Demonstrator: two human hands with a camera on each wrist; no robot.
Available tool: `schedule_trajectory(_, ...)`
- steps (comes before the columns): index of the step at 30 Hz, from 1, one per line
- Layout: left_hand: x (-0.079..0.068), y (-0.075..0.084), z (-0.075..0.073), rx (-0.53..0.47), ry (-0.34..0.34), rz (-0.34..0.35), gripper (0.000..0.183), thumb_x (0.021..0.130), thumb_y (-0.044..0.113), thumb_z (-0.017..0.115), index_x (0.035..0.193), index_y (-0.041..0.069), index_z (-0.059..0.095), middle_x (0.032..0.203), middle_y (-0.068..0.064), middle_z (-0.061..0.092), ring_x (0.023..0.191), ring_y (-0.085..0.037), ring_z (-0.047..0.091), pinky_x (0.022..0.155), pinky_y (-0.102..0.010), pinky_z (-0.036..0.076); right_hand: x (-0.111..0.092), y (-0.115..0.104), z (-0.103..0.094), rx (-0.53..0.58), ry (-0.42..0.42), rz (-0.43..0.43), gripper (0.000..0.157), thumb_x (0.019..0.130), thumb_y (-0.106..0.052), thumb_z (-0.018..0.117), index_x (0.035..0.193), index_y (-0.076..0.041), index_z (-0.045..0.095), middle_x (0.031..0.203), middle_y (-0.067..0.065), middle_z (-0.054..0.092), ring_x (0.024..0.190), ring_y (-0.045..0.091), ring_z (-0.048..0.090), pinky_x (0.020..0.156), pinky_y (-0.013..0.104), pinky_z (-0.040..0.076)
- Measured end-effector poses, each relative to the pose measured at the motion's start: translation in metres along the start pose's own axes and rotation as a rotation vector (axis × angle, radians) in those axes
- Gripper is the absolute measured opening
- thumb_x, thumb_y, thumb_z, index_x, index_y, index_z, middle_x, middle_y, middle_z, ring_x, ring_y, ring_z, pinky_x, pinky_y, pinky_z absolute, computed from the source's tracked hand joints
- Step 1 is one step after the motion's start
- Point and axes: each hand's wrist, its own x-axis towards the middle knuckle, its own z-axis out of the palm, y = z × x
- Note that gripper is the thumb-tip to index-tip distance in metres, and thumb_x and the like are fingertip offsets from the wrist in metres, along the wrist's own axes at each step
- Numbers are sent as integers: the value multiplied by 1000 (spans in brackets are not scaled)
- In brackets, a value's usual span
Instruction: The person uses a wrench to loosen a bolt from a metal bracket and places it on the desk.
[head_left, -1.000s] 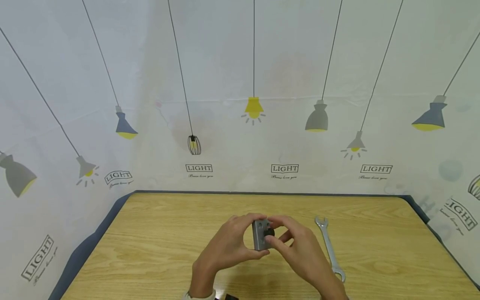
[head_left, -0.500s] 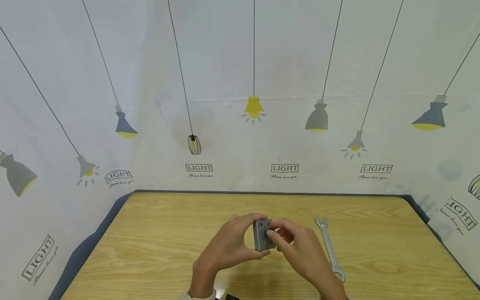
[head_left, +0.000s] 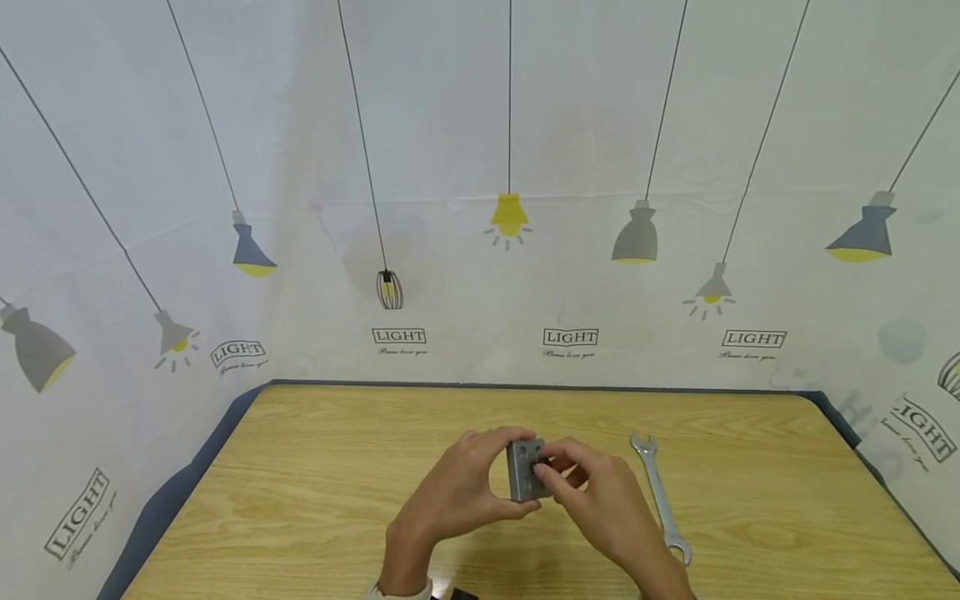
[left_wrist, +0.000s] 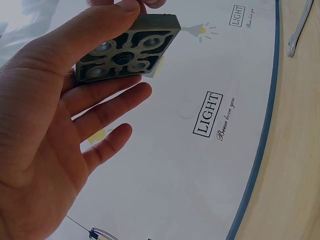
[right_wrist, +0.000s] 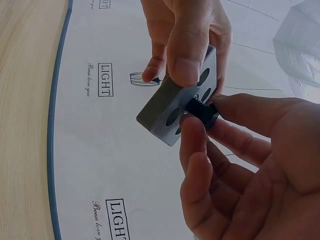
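Between the thumb and fingers of my left hand point(head_left: 457, 487), a grey square metal plate point(head_left: 517, 482) is gripped by its edges above the table. Its underside, with ribs and several round holes, faces the left wrist camera. My right hand point(head_left: 603, 492) pinches the head of a black bolt point(right_wrist: 204, 113) between thumb and forefinger. In the right wrist view, the bolt's threaded shank meets the middle hole of the plate, and part of the thread still shows outside. A dark core point(left_wrist: 123, 58) fills that middle hole when seen from below.
An open-ended wrench point(head_left: 660, 496) lies on the wooden table point(head_left: 315, 475), right of my right hand. Small black items point(head_left: 463, 594) show at the bottom edge. Behind the table's far edge hangs a white cloth point(head_left: 450, 275) printed with lamps.
My right fingers have shifted on the bolt's head: a second ago more of the head showed in the head view, now they cover most of it. Left hand and plate stay almost still.
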Motion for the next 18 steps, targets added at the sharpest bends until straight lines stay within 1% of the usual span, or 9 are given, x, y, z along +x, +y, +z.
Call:
schedule_trajectory(7,0,0,0,-6,-4,-7,69,75,35,88,134,16,58,122,11,65,103,-6,60,94,-38,48,0,1,0,-19,12,-37,10,91,-18,72,102,-18,73,87,-6,70,73,5,63,65,21,52)
schedule_trajectory(11,0,0,0,-6,-3,-4,69,74,35,88,134,17,58,121,11,65,102,-6,60,94,-37,48,0,1,1,-24,15,-51,11,90,-15,73,101,-18,73,89,-5,71,75,6,64,65,21,52)
schedule_trajectory(15,-1,1,0,-3,-4,-6,69,74,35,88,134,18,58,122,11,65,103,-5,60,94,-37,48,-1,0,0,-27,14,-52,13,89,-13,73,101,-18,72,92,-4,71,72,6,63,62,21,51)
schedule_trajectory(18,-1,0,0,-3,-5,-8,69,74,36,88,134,19,57,122,11,65,104,-5,60,95,-37,48,-2,0,0,-25,7,-53,15,89,-12,74,102,-19,72,97,-2,72,71,6,64,59,21,50)
